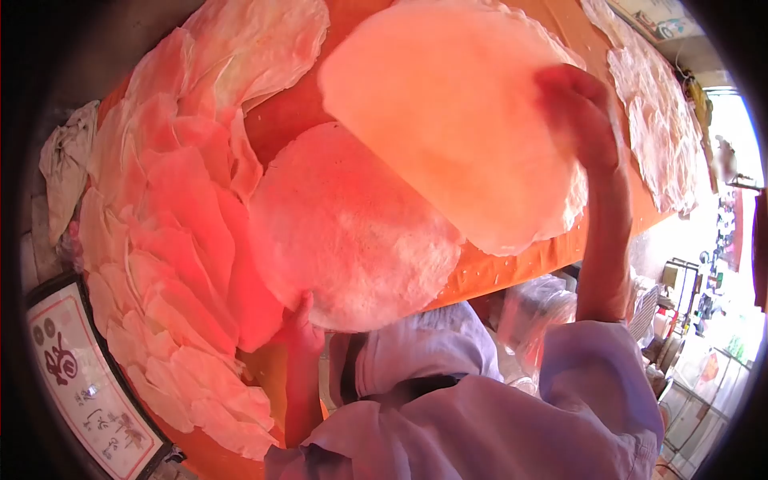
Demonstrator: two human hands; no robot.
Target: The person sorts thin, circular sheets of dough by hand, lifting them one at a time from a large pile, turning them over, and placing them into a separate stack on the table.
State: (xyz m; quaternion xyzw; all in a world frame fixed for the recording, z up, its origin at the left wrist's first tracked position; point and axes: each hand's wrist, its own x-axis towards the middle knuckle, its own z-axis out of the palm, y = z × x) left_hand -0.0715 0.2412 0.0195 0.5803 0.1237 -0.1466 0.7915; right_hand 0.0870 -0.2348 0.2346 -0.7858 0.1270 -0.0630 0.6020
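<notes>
My right hand has its fingers closed on the right side of a thin round pancake skin. That skin is raised and tilted, with a straight-looking lower left edge. My left hand pinches the near edge of another thin round skin, thumb on top and the other fingers mostly hidden beneath. This second skin lies partly under the raised one. To the left, many overlapping skins spread in a long fanned heap. Behind my right hand, a stack of pale skins runs along the table's far right.
An orange cloth covers the table, with crumbs near its edge. A framed sign stands at lower left, and a crumpled cloth hangs at the left. Clear plastic bags sit below the table edge. Racks stand at right.
</notes>
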